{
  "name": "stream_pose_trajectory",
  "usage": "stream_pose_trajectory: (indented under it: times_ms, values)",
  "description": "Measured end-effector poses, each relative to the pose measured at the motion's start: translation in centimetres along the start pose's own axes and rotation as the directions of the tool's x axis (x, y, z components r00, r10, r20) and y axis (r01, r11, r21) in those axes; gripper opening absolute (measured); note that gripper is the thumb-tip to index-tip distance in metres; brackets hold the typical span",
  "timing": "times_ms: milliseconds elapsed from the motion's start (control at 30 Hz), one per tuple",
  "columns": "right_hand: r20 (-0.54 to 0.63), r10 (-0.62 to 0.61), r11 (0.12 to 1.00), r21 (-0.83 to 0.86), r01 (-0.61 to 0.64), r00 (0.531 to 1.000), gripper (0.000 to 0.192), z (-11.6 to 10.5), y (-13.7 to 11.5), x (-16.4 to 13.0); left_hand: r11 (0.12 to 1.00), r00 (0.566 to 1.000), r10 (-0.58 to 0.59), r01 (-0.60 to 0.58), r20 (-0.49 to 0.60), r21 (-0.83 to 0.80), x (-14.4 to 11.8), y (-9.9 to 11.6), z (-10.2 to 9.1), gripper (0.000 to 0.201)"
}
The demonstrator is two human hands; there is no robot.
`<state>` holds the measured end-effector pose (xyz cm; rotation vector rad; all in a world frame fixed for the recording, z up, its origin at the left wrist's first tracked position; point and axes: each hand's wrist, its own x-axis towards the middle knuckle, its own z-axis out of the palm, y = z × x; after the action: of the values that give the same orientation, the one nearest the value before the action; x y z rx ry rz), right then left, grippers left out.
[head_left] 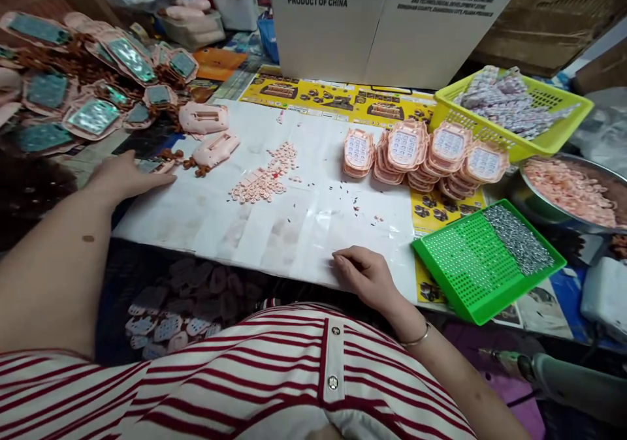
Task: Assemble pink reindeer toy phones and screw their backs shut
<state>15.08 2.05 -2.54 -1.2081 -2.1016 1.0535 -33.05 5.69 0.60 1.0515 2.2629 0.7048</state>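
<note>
Lying just beyond the flat, empty left hand on the bench sheet, a light, stiff pink shell was judged best pinched by its edges, while the right hand rested loosely curled, empty.

A white sheet is spread over the table. Pale pink buttons are scattered at its centre, and pink cases with white keypads are stacked at two o'clock. A yellow basket and a green perforated tray are seen. A red-and-white striped shirt is worn.
</note>
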Motion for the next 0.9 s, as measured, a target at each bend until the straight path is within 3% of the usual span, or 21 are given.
stream_pose_trajectory:
  times_ms: [100,200,267,367,433,467,533,600,633,700,733,767,800,867,900]
  values:
    - [0.009,0.01,0.999,0.035,-0.011,1.0,0.028,-0.1,0.1,0.0,0.97,0.982,0.012,0.035,-0.189,0.239,-2.6,1.1,0.5,0.121]
    - [0.017,0.06,0.993,0.104,-0.061,0.998,0.029,0.1,0.3,0.3,0.966,0.968,0.182,-0.142,-0.176,0.216,-6.8,3.5,2.9,0.117]
    - [0.027,0.129,0.958,0.254,-0.132,0.991,0.032,0.6,0.3,0.9,0.933,0.938,0.334,-0.316,-0.092,0.171,-9.9,5.6,6.2,0.108]
    - [0.04,0.232,0.772,0.601,-0.209,0.972,0.049,1.5,-0.1,2.1,0.834,0.838,0.546,-0.543,0.002,0.095,-13.9,8.6,12.7,0.1]
    - [0.019,0.265,0.632,0.752,-0.189,0.964,0.065,1.9,-0.5,2.7,0.736,0.743,0.667,-0.669,0.053,0.105,-16.0,10.1,16.6,0.098]
    - [-0.004,0.275,0.591,0.79,-0.166,0.961,0.065,1.9,-0.6,3.0,0.709,0.719,0.693,-0.694,0.058,0.126,-16.9,10.7,18.1,0.096]
    - [-0.047,0.289,0.548,0.827,-0.125,0.956,0.055,1.7,-0.7,3.2,0.662,0.672,0.738,-0.738,0.06,0.128,-18.1,11.3,20.0,0.094]
    - [-0.053,0.306,0.515,0.849,-0.118,0.95,0.047,1.1,-0.5,3.1,0.646,0.646,0.759,-0.763,0.082,0.022,-18.7,11.2,20.5,0.099]
    - [-0.041,0.313,0.497,0.858,-0.127,0.949,0.046,0.7,-0.4,3.1,0.664,0.657,0.747,-0.744,0.098,-0.074,-18.7,11.1,20.4,0.103]
    - [-0.005,0.304,0.47,0.87,-0.145,0.953,0.044,0.1,-0.2,3.0,0.736,0.736,0.657,-0.58,0.162,-0.348,-18.5,10.6,19.6,0.108]
    - [0.011,0.285,0.467,0.872,-0.149,0.959,0.043,-0.2,-0.2,3.1,0.749,0.769,0.595,-0.426,0.233,-0.507,-18.3,10.2,19.3,0.105]
    - [0.027,0.254,0.472,0.869,-0.148,0.967,0.042,-0.4,-0.3,3.3,0.728,0.773,0.54,-0.23,0.333,-0.646,-18.2,9.9,18.9,0.099]
    - [0.053,0.211,0.492,0.857,-0.153,0.976,0.041,-0.7,-0.4,3.5,0.677,0.733,0.508,-0.014,0.453,-0.736,-18.0,9.5,18.7,0.091]
    - [0.143,0.107,0.589,0.788,-0.178,0.984,0.039,-1.3,-0.9,4.4,0.559,0.559,0.518,0.352,0.647,-0.751,-17.7,8.8,18.6,0.076]
    - [0.171,0.073,0.677,0.715,-0.175,0.982,0.039,-1.7,-1.1,5.0,0.517,0.478,0.535,0.467,0.696,-0.718,-17.6,8.5,18.7,0.069]
